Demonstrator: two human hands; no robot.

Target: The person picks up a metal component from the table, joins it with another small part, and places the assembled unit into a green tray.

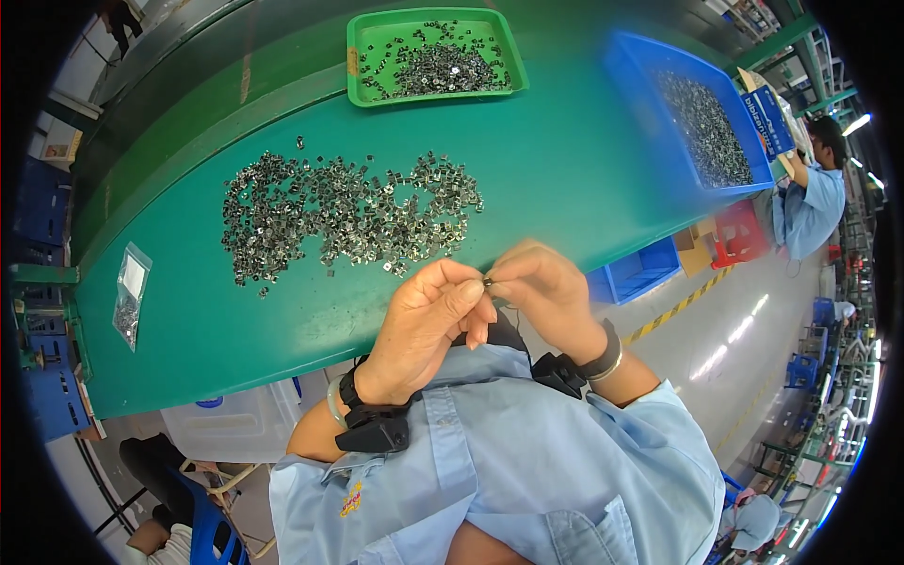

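A small dark metal part (488, 282) is pinched between the fingertips of both my hands, just beyond the table's near edge. My left hand (428, 315) has thumb and forefinger closed at its left side. From the right, my right hand (546, 287) grips it with thumb and fingertips. The fingers cover most of the part, so its exact shape is hidden. Beyond the hands, a wide pile of small shiny metal parts (377, 212) lies loose on the green table (188, 330).
A green tray (353, 71) of similar parts stands at the far side. On the right is a blue bin (650, 89) full of small metal pieces. A clear plastic bag (131, 297) lies at the left. Another person (812, 202) is at the far right.
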